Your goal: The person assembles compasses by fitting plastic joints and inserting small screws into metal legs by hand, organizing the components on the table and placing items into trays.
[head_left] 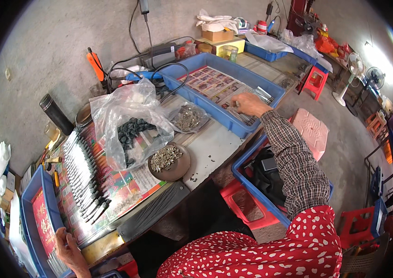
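Note:
My right hand [250,104] reaches into the large blue tray [247,76], above slim silver metal pieces lying along its near side. Its fingers are drawn together, and whatever they hold is too small to make out. More silver pieces [264,95] lie at the tray's right end. My left hand [70,254] is low at the left, its thumb and fingers loosely curled with a gap between them, and nothing shows in it. It is beside a narrow blue tray [26,217] with a red printed sheet and several flat silver pieces [56,265] in it.
A long row of silver pieces with black ends [83,171] covers the printed table sheet. Nearby are a clear bag of black parts [134,129], a round dish of small metal pins [171,170] and another bag [188,116]. A blue crate [247,178] stands under the table edge.

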Available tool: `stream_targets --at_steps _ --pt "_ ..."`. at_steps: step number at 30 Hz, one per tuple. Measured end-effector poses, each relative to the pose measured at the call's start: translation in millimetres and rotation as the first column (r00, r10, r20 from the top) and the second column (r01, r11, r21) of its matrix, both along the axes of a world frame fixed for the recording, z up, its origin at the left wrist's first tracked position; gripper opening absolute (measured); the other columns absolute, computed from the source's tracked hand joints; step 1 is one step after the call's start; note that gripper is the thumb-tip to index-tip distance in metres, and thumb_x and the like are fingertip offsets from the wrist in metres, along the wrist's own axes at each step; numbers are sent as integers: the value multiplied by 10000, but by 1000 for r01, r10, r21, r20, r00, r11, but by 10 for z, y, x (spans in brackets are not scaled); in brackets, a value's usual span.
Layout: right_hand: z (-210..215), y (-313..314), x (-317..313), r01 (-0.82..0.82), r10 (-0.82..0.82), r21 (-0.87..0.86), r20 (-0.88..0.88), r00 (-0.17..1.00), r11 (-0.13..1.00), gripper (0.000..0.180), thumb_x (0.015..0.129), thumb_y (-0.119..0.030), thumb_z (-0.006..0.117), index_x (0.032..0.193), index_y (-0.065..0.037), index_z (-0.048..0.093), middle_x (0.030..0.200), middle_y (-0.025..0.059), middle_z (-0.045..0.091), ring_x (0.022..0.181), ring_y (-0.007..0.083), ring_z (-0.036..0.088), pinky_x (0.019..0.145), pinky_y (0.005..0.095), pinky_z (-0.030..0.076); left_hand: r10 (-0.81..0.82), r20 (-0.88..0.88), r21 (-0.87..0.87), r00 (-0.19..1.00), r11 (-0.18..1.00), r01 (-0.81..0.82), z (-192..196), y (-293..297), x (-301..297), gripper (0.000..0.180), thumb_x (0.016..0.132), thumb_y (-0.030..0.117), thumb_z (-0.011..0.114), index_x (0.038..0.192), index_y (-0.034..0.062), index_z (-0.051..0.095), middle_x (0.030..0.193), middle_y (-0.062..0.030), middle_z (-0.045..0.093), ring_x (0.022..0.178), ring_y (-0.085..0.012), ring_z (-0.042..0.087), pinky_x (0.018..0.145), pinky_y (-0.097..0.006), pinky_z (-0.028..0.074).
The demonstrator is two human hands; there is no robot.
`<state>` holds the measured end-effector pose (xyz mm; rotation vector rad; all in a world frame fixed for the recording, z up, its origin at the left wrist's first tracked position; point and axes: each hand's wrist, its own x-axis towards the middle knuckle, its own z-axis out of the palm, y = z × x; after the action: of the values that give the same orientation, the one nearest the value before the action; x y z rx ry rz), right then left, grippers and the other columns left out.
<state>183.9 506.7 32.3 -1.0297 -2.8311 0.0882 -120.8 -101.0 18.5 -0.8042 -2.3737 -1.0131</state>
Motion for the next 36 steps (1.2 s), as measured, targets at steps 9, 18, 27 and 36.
stream_targets --at_steps 9,18,27,36 --pt "4 8 -17 19 -19 -9 -32 999 1000 272 695 -91 707 960 -78 652 998 136 668 987 333 622 802 438 498 -136 257 170 957 981 94 88 236 305 157 934 2 513 1079 -5 572 785 -16 574 563 -31 504 437 -179 351" --pt "101 -32 9 167 -168 19 157 973 986 226 678 -101 712 877 -1 671 962 217 674 932 375 650 787 469 521 -315 407 324 857 927 187 48 275 411 167 949 30 532 1111 -8 541 720 -11 564 562 -38 536 425 -163 356" --pt "159 -231 50 158 -144 173 -88 986 972 199 758 -131 586 889 12 629 928 257 653 899 426 631 760 523 494 -391 545 405 742 897 176 28 289 456 141 934 -24 502 1054 -47 571 753 -51 598 588 -71 580 453 -177 392" --pt "632 -1317 -274 -117 201 207 -451 870 971 143 825 -89 578 936 1 569 814 259 616 796 481 580 703 531 454 -518 615 499 594 840 216 75 375 643 258 914 -51 515 1165 -85 567 818 -65 621 653 -89 596 515 -200 448"
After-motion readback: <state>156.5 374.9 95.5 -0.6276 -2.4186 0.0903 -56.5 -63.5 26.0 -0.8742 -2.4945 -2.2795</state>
